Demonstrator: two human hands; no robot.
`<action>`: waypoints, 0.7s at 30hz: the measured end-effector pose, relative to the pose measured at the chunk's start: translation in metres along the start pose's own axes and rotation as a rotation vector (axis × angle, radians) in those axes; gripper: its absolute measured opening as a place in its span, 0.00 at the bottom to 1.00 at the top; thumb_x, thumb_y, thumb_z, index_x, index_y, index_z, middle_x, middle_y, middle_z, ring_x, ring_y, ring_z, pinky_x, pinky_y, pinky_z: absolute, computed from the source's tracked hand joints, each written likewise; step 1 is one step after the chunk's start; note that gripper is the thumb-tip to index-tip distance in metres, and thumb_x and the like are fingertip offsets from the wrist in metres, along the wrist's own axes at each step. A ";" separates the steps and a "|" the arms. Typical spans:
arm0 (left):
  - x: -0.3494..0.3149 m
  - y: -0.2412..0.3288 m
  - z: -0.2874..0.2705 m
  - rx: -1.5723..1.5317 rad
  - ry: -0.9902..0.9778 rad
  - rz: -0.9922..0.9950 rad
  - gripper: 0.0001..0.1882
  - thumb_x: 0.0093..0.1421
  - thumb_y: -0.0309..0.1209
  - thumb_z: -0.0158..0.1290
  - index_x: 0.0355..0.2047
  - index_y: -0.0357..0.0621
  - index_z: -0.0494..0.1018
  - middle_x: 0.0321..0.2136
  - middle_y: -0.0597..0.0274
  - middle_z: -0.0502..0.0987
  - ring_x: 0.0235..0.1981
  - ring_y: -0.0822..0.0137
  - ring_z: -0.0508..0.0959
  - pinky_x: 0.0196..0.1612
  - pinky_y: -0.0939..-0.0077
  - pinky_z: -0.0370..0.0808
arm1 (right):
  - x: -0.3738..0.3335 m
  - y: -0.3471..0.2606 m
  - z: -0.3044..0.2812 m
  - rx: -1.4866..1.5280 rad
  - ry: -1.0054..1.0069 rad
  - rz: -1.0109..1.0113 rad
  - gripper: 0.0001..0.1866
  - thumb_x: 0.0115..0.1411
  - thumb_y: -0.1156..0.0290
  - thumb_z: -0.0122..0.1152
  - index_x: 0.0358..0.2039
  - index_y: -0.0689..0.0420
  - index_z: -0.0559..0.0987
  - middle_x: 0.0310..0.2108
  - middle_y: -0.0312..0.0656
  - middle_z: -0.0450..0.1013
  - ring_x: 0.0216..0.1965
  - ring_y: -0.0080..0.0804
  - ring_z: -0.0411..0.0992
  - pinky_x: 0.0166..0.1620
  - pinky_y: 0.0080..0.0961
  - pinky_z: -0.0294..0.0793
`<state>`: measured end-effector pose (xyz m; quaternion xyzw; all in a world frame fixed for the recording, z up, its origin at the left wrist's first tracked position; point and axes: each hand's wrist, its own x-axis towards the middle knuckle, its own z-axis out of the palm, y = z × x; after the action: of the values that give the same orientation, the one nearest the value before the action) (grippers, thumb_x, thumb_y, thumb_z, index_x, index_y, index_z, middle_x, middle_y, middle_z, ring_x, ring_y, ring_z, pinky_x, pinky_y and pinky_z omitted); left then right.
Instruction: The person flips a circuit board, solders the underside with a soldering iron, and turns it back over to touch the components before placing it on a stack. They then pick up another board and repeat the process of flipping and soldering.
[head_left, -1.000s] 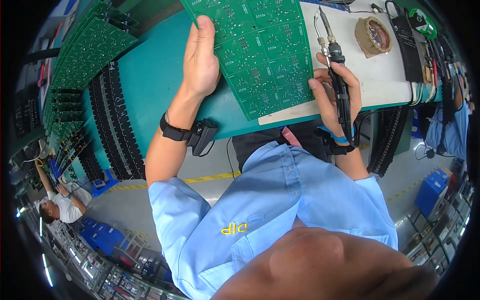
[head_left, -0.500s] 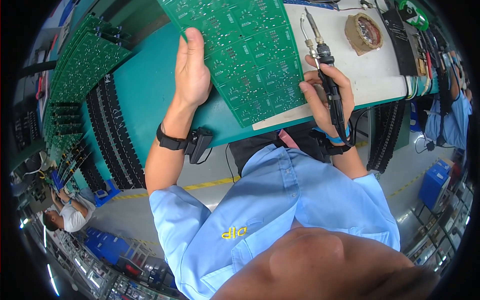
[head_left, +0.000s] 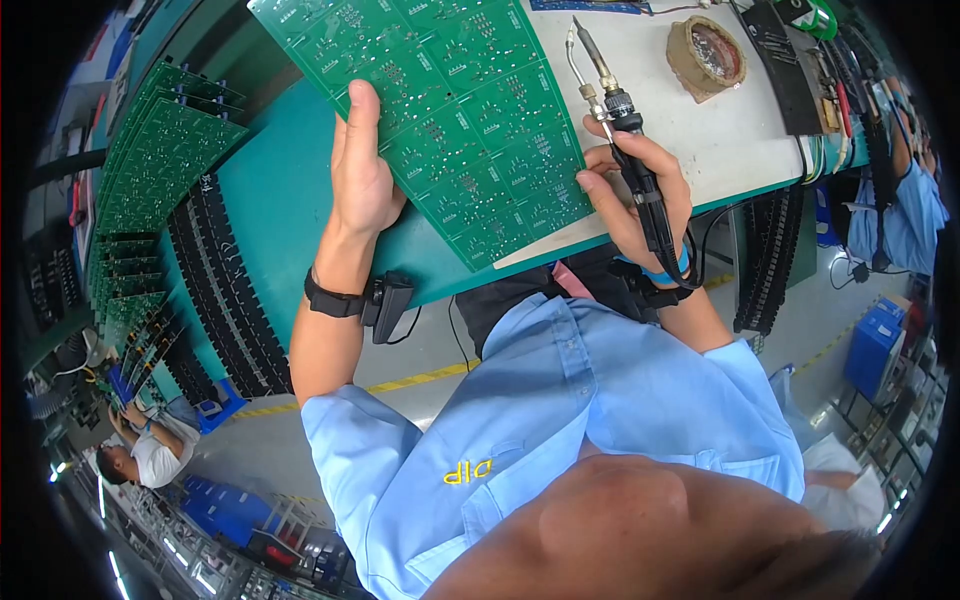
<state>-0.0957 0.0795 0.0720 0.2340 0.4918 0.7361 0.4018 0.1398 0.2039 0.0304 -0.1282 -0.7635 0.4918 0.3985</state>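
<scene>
A large green circuit board panel [head_left: 475, 125] is held tilted over the bench edge, its face dotted with solder points. My left hand [head_left: 362, 185] grips its left edge, thumb on the face and the other fingers hidden behind. Lying across my right hand [head_left: 660, 195] is a black-handled soldering iron [head_left: 636, 175], with a thin metal tube beside its tip. The tip points away from me and stays apart from the board. Thumb and fingers of that same hand also meet the board's right edge.
Several green boards [head_left: 175, 140] stand in a rack at the left, near a black slotted rail [head_left: 225, 270]. On the white worktop are a round brown container [head_left: 705, 58], a black tool holder [head_left: 785, 70] and a green spool [head_left: 820, 18]. Other people [head_left: 155, 450] work farther off.
The board and both hands have shifted slightly left in the picture, with the bench things shifting left too. Both grips look the same, and the soldering iron is still in my right hand.
</scene>
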 end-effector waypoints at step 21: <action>0.001 0.002 -0.009 -0.052 -0.142 0.035 0.28 0.74 0.47 0.37 0.62 0.38 0.62 0.56 0.52 0.72 0.53 0.62 0.77 0.53 0.66 0.78 | 0.028 -0.046 -0.022 -0.180 -0.149 -0.302 0.22 0.44 0.81 0.69 0.42 0.65 0.77 0.30 0.49 0.75 0.33 0.44 0.71 0.40 0.38 0.71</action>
<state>-0.1036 0.0747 0.0706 0.2836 0.4387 0.7372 0.4286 0.1465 0.2126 0.0878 -0.0106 -0.8424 0.3642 0.3970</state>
